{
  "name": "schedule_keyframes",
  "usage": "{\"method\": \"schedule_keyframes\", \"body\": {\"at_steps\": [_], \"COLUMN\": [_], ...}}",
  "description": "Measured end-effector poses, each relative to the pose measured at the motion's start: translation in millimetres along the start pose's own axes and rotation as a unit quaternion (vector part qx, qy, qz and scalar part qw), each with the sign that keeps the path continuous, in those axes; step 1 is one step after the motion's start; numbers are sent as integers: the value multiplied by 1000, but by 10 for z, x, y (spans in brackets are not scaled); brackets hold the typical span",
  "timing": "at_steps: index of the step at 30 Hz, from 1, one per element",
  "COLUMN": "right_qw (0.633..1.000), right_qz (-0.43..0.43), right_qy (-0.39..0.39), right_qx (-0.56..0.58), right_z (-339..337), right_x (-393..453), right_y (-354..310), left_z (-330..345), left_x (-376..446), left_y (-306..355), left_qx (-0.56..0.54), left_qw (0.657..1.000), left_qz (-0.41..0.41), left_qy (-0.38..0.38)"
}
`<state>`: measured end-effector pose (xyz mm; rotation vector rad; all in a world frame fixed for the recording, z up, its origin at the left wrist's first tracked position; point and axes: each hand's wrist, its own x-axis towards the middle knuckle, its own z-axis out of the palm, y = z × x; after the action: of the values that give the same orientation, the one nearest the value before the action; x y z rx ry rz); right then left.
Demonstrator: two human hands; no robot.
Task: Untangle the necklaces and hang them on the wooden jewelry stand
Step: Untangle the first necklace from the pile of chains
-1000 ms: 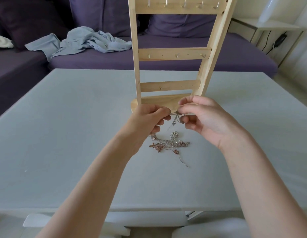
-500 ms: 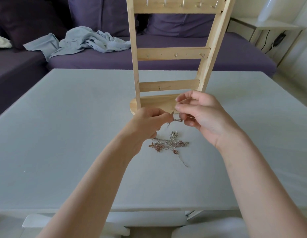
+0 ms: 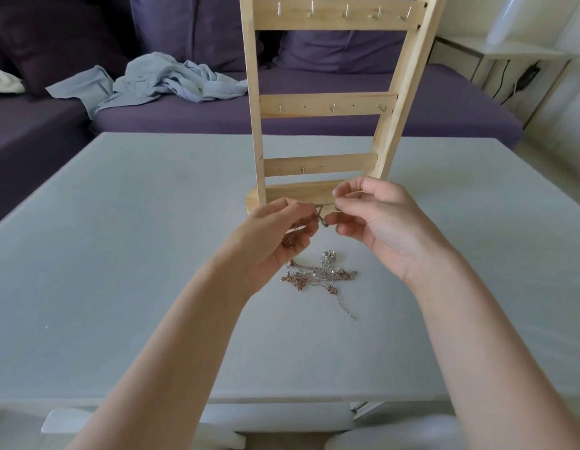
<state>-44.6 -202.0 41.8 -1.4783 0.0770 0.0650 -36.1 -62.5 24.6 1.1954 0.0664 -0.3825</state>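
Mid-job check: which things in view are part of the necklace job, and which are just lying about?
Part of the job:
- chain pinched between left hand and right hand
- tangled necklaces on the table
- wooden jewelry stand, hooks bare

Lying about:
- blue cloth on the purple sofa
- side table with cable

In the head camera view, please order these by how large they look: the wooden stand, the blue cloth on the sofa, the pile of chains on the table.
1. wooden stand, cut off at the top
2. blue cloth, though it lies farther away
3. pile of chains
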Motion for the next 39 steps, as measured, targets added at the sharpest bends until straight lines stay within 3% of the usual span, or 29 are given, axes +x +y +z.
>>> {"method": "schedule_keyframes", "body": {"at_steps": [7, 13, 19, 24, 29, 35, 39], "right_qw": [1000, 1000, 999, 999, 999, 996, 990], "right_qz": [7, 6, 20, 26, 12, -25, -34], "right_qy": [27, 11, -25, -21, -17, 3, 14], "right_qx": [4, -21, 22, 38, 49, -80, -138], "right_z": [-32, 25, 78, 76, 44, 51, 47], "right_x": [12, -6, -15, -16, 6, 25, 20], "right_y": [-5, -32, -52, -55, -20, 36, 42], "left_z": [-52, 5, 55, 6, -9, -7, 2], "left_x": [9, 0, -22, -5, 19, 3, -13], "left_y": [83, -50, -65, -22, -14, -3, -7], "left_qx": [-62, 99, -8, -68, 32, 189, 250], "left_qw": [997, 994, 999, 998, 997, 965, 946], "left_qz": [16, 5, -29, -16, 54, 160, 184], "left_qy": [43, 50, -41, -8, 44, 88, 89]}}
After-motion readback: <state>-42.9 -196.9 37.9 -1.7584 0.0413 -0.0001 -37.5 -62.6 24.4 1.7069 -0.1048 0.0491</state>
